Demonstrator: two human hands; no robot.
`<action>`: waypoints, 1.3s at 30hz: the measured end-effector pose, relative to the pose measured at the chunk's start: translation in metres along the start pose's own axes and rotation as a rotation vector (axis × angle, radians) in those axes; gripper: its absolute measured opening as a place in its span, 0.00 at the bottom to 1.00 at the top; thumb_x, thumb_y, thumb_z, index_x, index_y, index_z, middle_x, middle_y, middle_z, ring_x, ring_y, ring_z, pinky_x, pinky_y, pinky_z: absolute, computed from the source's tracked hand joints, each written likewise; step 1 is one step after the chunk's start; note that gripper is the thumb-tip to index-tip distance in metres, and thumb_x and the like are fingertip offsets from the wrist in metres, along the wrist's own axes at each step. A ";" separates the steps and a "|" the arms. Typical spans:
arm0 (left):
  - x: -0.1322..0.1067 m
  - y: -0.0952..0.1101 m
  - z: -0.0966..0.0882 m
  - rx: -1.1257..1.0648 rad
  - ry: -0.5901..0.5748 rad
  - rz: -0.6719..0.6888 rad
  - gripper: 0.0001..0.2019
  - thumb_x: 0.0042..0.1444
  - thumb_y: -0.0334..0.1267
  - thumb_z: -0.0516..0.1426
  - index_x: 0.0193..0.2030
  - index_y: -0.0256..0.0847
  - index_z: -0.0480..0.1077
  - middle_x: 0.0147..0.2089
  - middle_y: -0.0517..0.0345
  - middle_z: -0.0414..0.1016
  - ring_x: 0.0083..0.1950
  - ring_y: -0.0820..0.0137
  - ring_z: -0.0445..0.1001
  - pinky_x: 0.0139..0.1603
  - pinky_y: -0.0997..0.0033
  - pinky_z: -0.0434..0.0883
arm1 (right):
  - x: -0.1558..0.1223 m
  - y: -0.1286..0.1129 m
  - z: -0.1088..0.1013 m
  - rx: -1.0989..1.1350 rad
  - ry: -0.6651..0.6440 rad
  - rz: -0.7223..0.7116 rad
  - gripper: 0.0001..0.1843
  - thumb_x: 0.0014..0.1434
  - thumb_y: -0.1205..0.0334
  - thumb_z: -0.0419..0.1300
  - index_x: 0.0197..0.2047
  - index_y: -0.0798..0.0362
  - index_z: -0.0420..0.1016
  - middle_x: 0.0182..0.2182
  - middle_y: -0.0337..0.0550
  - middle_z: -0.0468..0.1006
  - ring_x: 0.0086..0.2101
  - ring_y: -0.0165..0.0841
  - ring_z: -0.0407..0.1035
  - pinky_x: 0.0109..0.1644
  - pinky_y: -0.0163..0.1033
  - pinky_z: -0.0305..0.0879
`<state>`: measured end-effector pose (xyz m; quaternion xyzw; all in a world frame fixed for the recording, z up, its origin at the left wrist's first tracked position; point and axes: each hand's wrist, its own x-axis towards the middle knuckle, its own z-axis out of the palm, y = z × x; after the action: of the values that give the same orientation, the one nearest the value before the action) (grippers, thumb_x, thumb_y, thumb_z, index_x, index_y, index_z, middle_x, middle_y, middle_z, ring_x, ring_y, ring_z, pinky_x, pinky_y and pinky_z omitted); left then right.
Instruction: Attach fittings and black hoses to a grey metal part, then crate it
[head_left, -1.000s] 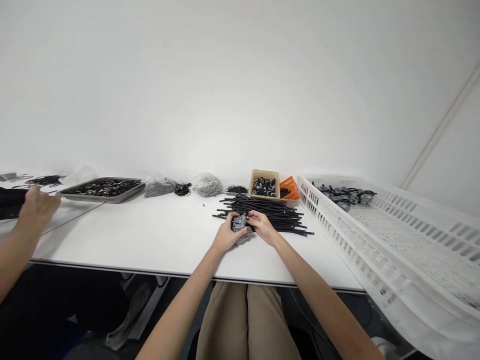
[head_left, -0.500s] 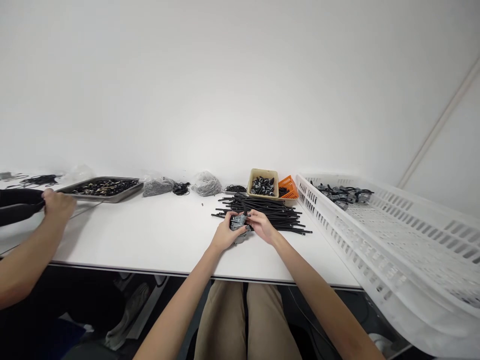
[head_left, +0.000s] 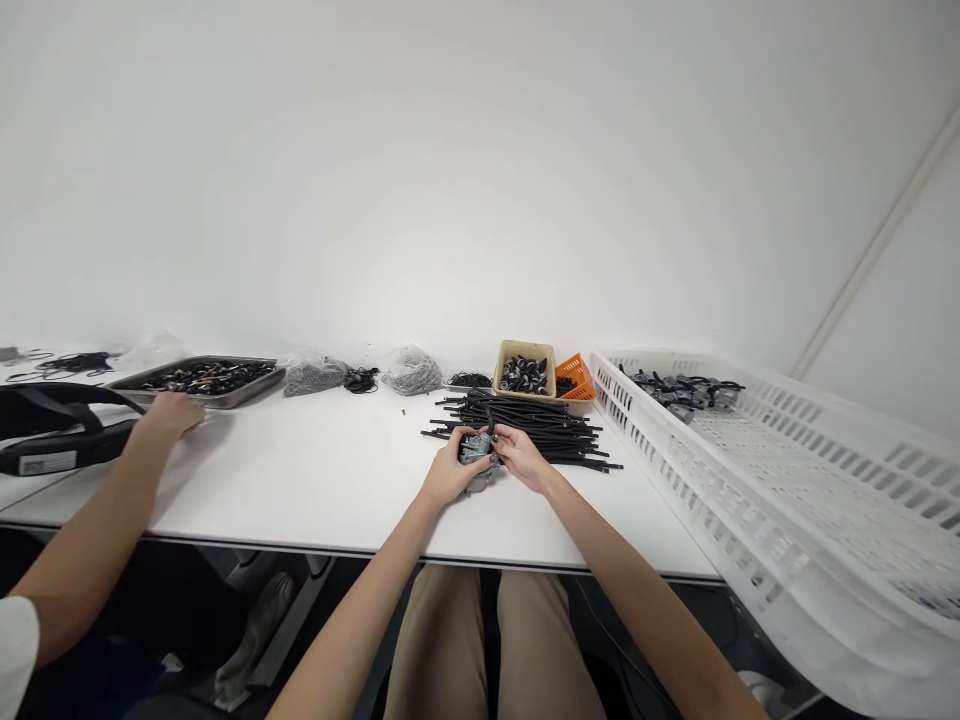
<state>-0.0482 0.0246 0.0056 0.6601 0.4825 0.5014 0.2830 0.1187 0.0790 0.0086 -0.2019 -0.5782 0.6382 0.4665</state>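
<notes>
Near the front of the white table, my left hand (head_left: pixel 448 470) is closed around a grey metal part (head_left: pixel 474 449) with a short black stem (head_left: pixel 490 420) sticking up from it. My right hand (head_left: pixel 519 455) meets it from the other side, its fingertips pinched at the base of the stem. What exactly sits between those fingertips is too small to make out. Right behind both hands lies a pile of thin black rods or tubes (head_left: pixel 544 425).
A white plastic crate (head_left: pixel 780 480) with finished-looking grey and black parts (head_left: pixel 686 390) stands at right. Behind the rods are a cream bin (head_left: pixel 526 346) and an orange basket (head_left: pixel 576 375). Plastic bags (head_left: pixel 412 370) and a metal tray (head_left: pixel 244 392) line the back. A co-worker's hand (head_left: pixel 174 412) reaches in at left.
The co-worker's hand at left has moved right, towards the metal tray, and a black strapped item with a white label shows more fully. My hands have hardly moved.
</notes>
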 end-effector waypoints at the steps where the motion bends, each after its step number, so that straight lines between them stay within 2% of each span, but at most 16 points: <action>1: 0.000 -0.001 0.000 -0.003 0.002 0.001 0.25 0.50 0.49 0.66 0.52 0.45 0.66 0.45 0.53 0.81 0.47 0.58 0.79 0.53 0.56 0.73 | 0.000 0.000 0.000 -0.005 0.005 -0.004 0.26 0.43 0.44 0.76 0.41 0.50 0.82 0.40 0.44 0.82 0.43 0.37 0.73 0.48 0.39 0.68; 4: 0.002 -0.005 -0.001 -0.028 -0.002 0.009 0.26 0.49 0.49 0.67 0.53 0.44 0.67 0.47 0.52 0.80 0.49 0.58 0.78 0.54 0.56 0.72 | 0.000 0.000 -0.002 -0.024 0.032 -0.029 0.25 0.44 0.47 0.76 0.42 0.49 0.81 0.39 0.43 0.81 0.42 0.36 0.73 0.48 0.39 0.68; 8: 0.002 -0.005 -0.003 -0.098 -0.049 0.024 0.26 0.52 0.51 0.64 0.55 0.42 0.67 0.54 0.49 0.78 0.51 0.58 0.77 0.55 0.57 0.71 | -0.003 -0.002 -0.007 -0.068 0.052 -0.048 0.23 0.40 0.54 0.79 0.39 0.51 0.80 0.35 0.42 0.81 0.39 0.36 0.74 0.49 0.41 0.69; 10: 0.001 -0.004 -0.004 -0.140 -0.097 0.024 0.26 0.53 0.51 0.63 0.55 0.42 0.68 0.55 0.48 0.77 0.51 0.59 0.77 0.54 0.58 0.72 | -0.006 -0.005 -0.013 -0.076 0.054 -0.055 0.26 0.40 0.53 0.78 0.43 0.51 0.80 0.37 0.44 0.82 0.40 0.38 0.75 0.50 0.44 0.70; 13: 0.000 -0.003 -0.005 -0.203 -0.185 0.016 0.27 0.52 0.51 0.63 0.56 0.41 0.69 0.49 0.49 0.81 0.47 0.59 0.79 0.49 0.60 0.74 | -0.010 -0.013 -0.024 -0.092 0.093 -0.098 0.32 0.46 0.47 0.74 0.53 0.48 0.76 0.42 0.46 0.82 0.43 0.39 0.76 0.53 0.46 0.69; 16: -0.001 -0.001 -0.006 -0.233 -0.227 0.017 0.29 0.52 0.52 0.62 0.57 0.40 0.68 0.48 0.48 0.81 0.47 0.58 0.80 0.48 0.60 0.74 | -0.018 -0.018 -0.033 -0.180 0.115 -0.124 0.33 0.51 0.47 0.69 0.59 0.47 0.71 0.40 0.45 0.81 0.41 0.37 0.76 0.51 0.46 0.69; 20: -0.003 0.001 -0.007 -0.188 -0.210 0.049 0.26 0.54 0.51 0.62 0.56 0.40 0.70 0.51 0.46 0.80 0.51 0.56 0.78 0.51 0.59 0.73 | -0.037 -0.014 -0.035 -0.430 0.094 -0.138 0.27 0.47 0.58 0.71 0.52 0.48 0.76 0.29 0.36 0.77 0.33 0.33 0.71 0.46 0.42 0.67; 23: -0.004 0.003 -0.009 -0.115 -0.187 0.079 0.22 0.54 0.49 0.62 0.53 0.42 0.73 0.51 0.49 0.81 0.54 0.55 0.76 0.55 0.58 0.70 | -0.051 -0.005 -0.033 -0.618 0.091 -0.173 0.26 0.45 0.68 0.69 0.49 0.45 0.78 0.32 0.35 0.76 0.35 0.33 0.68 0.49 0.42 0.64; 27: -0.006 0.004 -0.011 -0.024 -0.151 0.089 0.17 0.56 0.49 0.60 0.49 0.44 0.76 0.51 0.53 0.81 0.52 0.57 0.75 0.55 0.60 0.68 | -0.056 0.002 -0.034 -0.772 0.099 -0.193 0.31 0.46 0.73 0.65 0.54 0.44 0.76 0.35 0.36 0.76 0.36 0.33 0.67 0.51 0.43 0.63; 30: -0.008 0.005 -0.012 0.017 -0.138 0.092 0.17 0.56 0.49 0.59 0.48 0.44 0.77 0.51 0.54 0.81 0.47 0.59 0.76 0.50 0.63 0.69 | -0.054 0.003 -0.034 -0.834 0.103 -0.214 0.32 0.46 0.72 0.64 0.56 0.44 0.74 0.38 0.37 0.76 0.36 0.32 0.68 0.50 0.43 0.64; 33: -0.009 0.006 -0.012 0.041 -0.127 0.097 0.18 0.56 0.49 0.59 0.48 0.43 0.77 0.49 0.55 0.81 0.42 0.62 0.75 0.46 0.65 0.68 | -0.052 0.002 -0.034 -0.868 0.148 -0.255 0.29 0.48 0.70 0.64 0.55 0.45 0.73 0.40 0.38 0.77 0.37 0.32 0.69 0.48 0.41 0.65; 36: -0.009 0.007 -0.012 0.058 -0.112 0.097 0.18 0.56 0.49 0.59 0.48 0.42 0.77 0.47 0.55 0.82 0.38 0.64 0.73 0.42 0.66 0.68 | -0.050 0.000 -0.037 -0.889 0.259 -0.291 0.22 0.56 0.65 0.63 0.54 0.50 0.72 0.38 0.39 0.76 0.36 0.32 0.69 0.46 0.41 0.67; 39: -0.010 0.006 -0.011 0.069 -0.088 0.103 0.19 0.55 0.50 0.59 0.49 0.42 0.76 0.49 0.54 0.81 0.40 0.62 0.74 0.44 0.65 0.67 | -0.048 -0.001 -0.042 -0.914 0.393 -0.316 0.15 0.64 0.56 0.61 0.52 0.53 0.71 0.36 0.39 0.75 0.35 0.31 0.69 0.44 0.42 0.69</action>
<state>-0.0571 0.0123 0.0104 0.7147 0.4522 0.4687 0.2548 0.1762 0.0622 -0.0146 -0.4112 -0.7228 0.1926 0.5210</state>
